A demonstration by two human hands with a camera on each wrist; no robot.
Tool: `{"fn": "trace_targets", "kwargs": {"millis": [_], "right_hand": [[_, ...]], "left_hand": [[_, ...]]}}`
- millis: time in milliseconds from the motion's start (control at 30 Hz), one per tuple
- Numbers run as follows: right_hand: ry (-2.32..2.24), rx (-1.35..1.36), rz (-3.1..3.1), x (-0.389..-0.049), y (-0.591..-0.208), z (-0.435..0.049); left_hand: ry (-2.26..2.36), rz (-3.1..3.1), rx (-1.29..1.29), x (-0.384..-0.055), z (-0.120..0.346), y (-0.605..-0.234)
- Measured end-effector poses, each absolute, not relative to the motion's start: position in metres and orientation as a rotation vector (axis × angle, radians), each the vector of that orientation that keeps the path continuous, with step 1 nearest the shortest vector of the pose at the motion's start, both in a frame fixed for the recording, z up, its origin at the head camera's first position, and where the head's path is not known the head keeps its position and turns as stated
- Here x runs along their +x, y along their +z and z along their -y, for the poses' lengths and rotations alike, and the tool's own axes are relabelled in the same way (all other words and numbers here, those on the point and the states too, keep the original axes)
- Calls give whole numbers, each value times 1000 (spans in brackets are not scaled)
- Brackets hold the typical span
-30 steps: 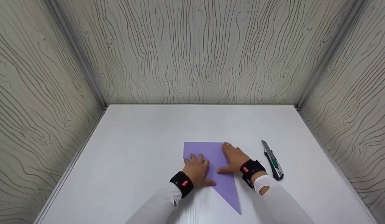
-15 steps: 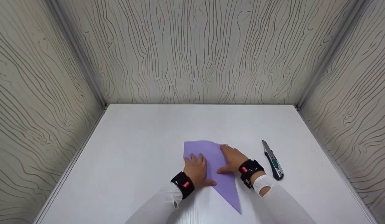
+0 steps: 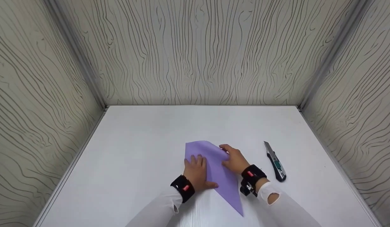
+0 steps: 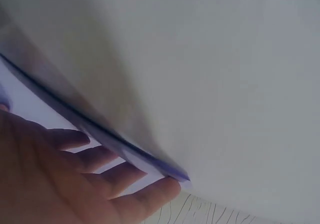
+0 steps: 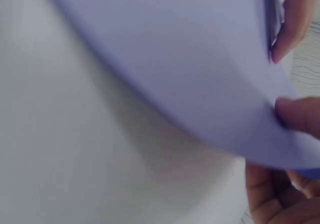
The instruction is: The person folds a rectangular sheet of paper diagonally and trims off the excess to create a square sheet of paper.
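A folded sheet of purple paper (image 3: 225,183) lies on the white table, with a long point toward the near edge. My left hand (image 3: 196,173) rests on its left part, fingers spread and the thumb out to the right. In the left wrist view, the fingertips of this hand (image 4: 75,184) lie along the paper's edge. My right hand (image 3: 236,160) pinches the upper right part, thumb on top and fingers beneath. The right wrist view has the paper (image 5: 180,59) bowed up off the table between thumb and fingers. The far edge curls upward.
A utility knife (image 3: 277,165) with a dark and green handle lies right of my right hand, its blade pointing away. Wood-patterned panels (image 3: 198,56) enclose the white table (image 3: 144,142) at the back and both sides.
My right hand has gone from resting on the paper to gripping its upper right part, lifting and curling it leftward and toward me. The left hand has stayed nearly in place.
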State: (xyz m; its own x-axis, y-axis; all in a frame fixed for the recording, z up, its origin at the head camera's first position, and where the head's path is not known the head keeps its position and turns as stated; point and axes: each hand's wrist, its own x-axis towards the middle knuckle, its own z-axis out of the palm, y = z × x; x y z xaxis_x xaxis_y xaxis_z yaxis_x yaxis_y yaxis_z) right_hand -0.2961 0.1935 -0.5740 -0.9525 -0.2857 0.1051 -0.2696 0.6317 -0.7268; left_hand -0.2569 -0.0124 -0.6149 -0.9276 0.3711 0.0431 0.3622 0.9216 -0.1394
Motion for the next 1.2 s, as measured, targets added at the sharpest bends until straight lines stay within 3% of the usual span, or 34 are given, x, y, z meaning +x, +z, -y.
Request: {"fn": "trace_targets", "kwargs": {"millis": [333,633,767,1000,1200], "right_hand": [[-1507,-463,-2630,-286,-557,-223],[-1642,-525,-2516,-284,-525,-251],[-1715,-569,-2433,-284,-523,-254],[-1826,-624,-2318,-281,-520,-255],[-1843,-374,-2387,-282,-516,-255]], "left_hand": [[-599,2953,-412,-275,57,-591],[-2044,2611,-211,-291,70,-571],[-2431,2361,-148,-293,66,-565],[-2634,2181,-280,-292,67,-558],[-2601,2161,-345,-290,66,-553]]}}
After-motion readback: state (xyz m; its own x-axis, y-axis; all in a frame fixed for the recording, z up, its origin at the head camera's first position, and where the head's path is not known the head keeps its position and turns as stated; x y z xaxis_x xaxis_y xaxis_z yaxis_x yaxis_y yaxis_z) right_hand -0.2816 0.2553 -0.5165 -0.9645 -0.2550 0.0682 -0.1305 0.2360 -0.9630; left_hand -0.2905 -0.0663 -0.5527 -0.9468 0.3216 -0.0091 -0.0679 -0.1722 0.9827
